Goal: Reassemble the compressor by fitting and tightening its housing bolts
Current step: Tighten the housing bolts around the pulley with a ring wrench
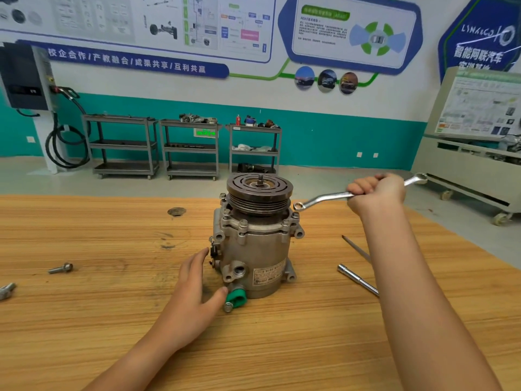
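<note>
Step in hand: tightening the housing bolts [243, 223] with the ring wrench [324, 199].

Found near the middle of the surface [84, 306]: compressor [253, 249], standing upright, pulley uppermost. Seated around the upper flange: several bolts, heads showing.

Steadied low on its left side by the left hand [194, 286], fingers [201, 256] straight and laid against the housing, thumb beside the green cap [236, 299].

Gripped in the right hand [376, 193]: the wrench, fingers curled fully round the shank. Held raised, with the ring end [298, 206] just above the right rear bolt [295, 215] and apparently not yet seated on it.

Next move, as judged:
- Lower the ring end squarely over that bolt head.
- Confirm full engagement before swinging the shank.
- Keep the left hand braced to stop the body from turning.

Also lying well apart on the surface: a loose bolt [60, 268] at left and a socket bar [358, 279] at right. Purpose of the loose bolt undetermined.
</note>
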Demonstrator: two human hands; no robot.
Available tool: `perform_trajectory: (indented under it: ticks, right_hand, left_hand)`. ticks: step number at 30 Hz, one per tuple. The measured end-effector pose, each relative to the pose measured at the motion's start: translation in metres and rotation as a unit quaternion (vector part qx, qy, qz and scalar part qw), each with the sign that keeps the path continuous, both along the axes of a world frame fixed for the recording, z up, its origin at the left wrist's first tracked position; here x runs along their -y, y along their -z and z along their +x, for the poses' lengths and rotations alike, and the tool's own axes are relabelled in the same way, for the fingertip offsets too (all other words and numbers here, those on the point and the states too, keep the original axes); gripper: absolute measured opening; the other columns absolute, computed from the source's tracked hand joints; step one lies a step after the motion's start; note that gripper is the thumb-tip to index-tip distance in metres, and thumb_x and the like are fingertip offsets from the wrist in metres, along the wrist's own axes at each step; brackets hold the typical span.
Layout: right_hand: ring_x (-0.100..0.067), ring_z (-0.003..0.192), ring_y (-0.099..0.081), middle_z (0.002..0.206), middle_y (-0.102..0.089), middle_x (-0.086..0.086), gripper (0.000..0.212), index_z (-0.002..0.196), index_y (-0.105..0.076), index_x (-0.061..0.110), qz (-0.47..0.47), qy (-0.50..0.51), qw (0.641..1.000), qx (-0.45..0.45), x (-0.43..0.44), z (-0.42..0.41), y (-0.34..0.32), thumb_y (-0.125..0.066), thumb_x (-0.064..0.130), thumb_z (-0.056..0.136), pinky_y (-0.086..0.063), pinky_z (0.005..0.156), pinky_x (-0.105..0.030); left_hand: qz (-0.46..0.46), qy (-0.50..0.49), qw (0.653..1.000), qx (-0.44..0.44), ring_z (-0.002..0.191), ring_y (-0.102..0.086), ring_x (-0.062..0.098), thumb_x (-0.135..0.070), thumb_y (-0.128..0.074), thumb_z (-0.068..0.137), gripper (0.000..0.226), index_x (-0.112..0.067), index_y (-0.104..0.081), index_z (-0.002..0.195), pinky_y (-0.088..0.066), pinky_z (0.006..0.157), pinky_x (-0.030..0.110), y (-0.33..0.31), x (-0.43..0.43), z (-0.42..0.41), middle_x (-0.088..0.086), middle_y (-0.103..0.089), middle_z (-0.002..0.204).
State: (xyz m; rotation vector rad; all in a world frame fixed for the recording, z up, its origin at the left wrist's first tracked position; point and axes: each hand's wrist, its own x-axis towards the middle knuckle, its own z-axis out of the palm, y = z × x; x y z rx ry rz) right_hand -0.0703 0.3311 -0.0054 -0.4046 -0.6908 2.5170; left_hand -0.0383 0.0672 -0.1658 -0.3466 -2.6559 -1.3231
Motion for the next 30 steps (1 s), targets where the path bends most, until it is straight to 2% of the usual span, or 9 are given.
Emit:
perform_trajectory:
  ticks: [7,12,16,18,20,23,26,28,30]
  right_hand:
    - [-0.010,0.029,-0.016,0.036,-0.019,0.006,0.026,0.067,-0.025,0.016,-0.001,0.027,1.000,0.010,-0.004,-0.017,0.019,-0.020,0.005,0.090,-0.016,0.035,-0.014]
    - [-0.011,0.034,-0.026,0.049,-0.026,0.003,0.026,0.070,-0.033,0.015,0.035,0.139,0.990,-0.003,0.013,0.007,0.033,-0.033,0.013,0.096,-0.037,0.042,-0.019]
    - [-0.011,0.038,-0.038,0.042,-0.034,0.005,0.031,0.067,-0.038,0.013,0.060,0.205,0.974,-0.073,0.037,0.041,0.057,-0.039,0.016,0.098,-0.051,0.053,-0.026]
    - [-0.011,0.044,-0.045,0.044,-0.038,0.007,0.036,0.063,-0.045,0.015,0.097,0.221,0.963,-0.119,0.058,0.055,0.069,-0.039,0.018,0.099,-0.051,0.058,-0.025]
    - [-0.010,0.053,-0.050,0.048,-0.044,0.010,0.043,0.057,-0.053,0.026,0.182,0.251,0.939,-0.150,0.084,0.065,0.080,-0.038,0.023,0.097,-0.048,0.063,-0.023]
    - [-0.009,0.057,-0.048,0.053,-0.048,0.011,0.031,0.064,-0.052,0.026,0.315,0.274,0.888,-0.191,0.113,0.073,0.080,-0.036,0.033,0.090,-0.045,0.066,-0.019]
    - [-0.009,0.042,-0.037,0.045,-0.038,0.011,0.037,0.061,-0.043,0.019,0.251,0.276,0.893,-0.254,0.103,0.073,0.048,-0.032,0.026,0.096,-0.044,0.051,-0.023]
    - [-0.009,0.035,-0.025,0.041,-0.030,0.009,0.042,0.059,-0.042,0.020,0.152,0.251,0.913,-0.283,0.076,0.068,0.018,-0.031,0.028,0.099,-0.030,0.041,-0.017]
    - [-0.010,0.035,-0.016,0.041,-0.022,0.007,0.038,0.064,-0.036,0.018,0.073,0.197,0.945,-0.251,0.045,0.055,-0.004,-0.031,0.026,0.101,-0.019,0.039,-0.015]
  left_hand:
    - [-0.006,-0.008,1.000,0.009,0.137,-0.021,0.012,-0.031,-0.059,0.089,0.079,-0.028,-0.006,0.148,-0.024,0.112,0.031,-0.001,0.000,0.000,-0.008,-0.012,0.152]
    - [-0.014,-0.007,1.000,0.005,0.139,-0.019,0.013,-0.030,-0.059,0.089,0.080,-0.026,-0.006,0.149,-0.022,0.112,0.030,-0.001,-0.002,0.000,-0.006,-0.011,0.153]
    - [-0.017,-0.004,1.000,0.001,0.140,-0.017,0.012,-0.030,-0.059,0.089,0.080,-0.026,-0.007,0.149,-0.019,0.112,0.029,-0.001,-0.003,0.000,-0.005,-0.011,0.154]
    - [-0.014,-0.006,1.000,-0.003,0.140,-0.016,0.012,-0.030,-0.059,0.089,0.079,-0.025,-0.008,0.149,-0.018,0.111,0.028,-0.002,-0.003,0.001,-0.005,-0.012,0.153]
    - [-0.010,-0.008,1.000,-0.007,0.140,-0.016,0.012,-0.030,-0.059,0.089,0.079,-0.025,-0.008,0.149,-0.018,0.111,0.028,-0.002,-0.003,0.001,-0.004,-0.013,0.153]
    - [-0.007,-0.008,1.000,-0.004,0.139,-0.017,0.012,-0.030,-0.059,0.089,0.079,-0.026,-0.007,0.149,-0.019,0.111,0.028,-0.003,-0.002,0.001,-0.006,-0.012,0.154]
    - [0.000,-0.004,1.000,-0.004,0.139,-0.018,0.012,-0.030,-0.059,0.089,0.078,-0.027,-0.008,0.148,-0.020,0.111,0.028,-0.003,-0.002,0.002,-0.006,-0.012,0.153]
    - [0.001,-0.003,1.000,-0.006,0.139,-0.017,0.012,-0.030,-0.059,0.089,0.078,-0.026,-0.008,0.148,-0.019,0.111,0.028,-0.003,-0.001,0.002,-0.006,-0.012,0.153]
    - [0.000,-0.004,1.000,-0.006,0.139,-0.017,0.012,-0.030,-0.059,0.089,0.079,-0.026,-0.008,0.149,-0.019,0.112,0.028,-0.002,-0.001,0.002,-0.006,-0.012,0.153]
